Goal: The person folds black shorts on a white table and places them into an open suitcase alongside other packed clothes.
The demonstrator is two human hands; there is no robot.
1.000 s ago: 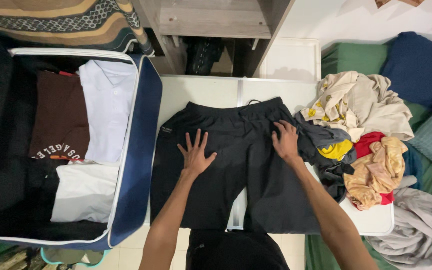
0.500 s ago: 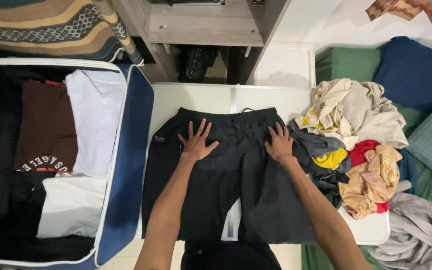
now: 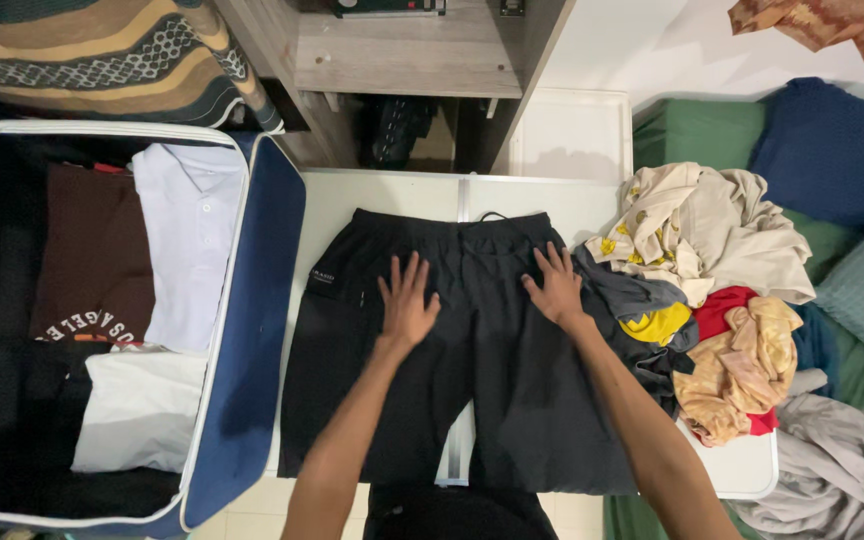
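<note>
Suitcase lies open left of the white tabletop, already part-filled with folded shirts; a heap of clothes waits right. Black shorts lie spread flat, unfolded, under left hand and right hand, grip released, palms pressing.

Bare forearms, no sleeves; bare hands, no rings; dark garment below.

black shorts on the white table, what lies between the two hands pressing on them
In the head view, only bare black shorts fabric lies between the left hand and right hand; nothing else rests there.
</note>
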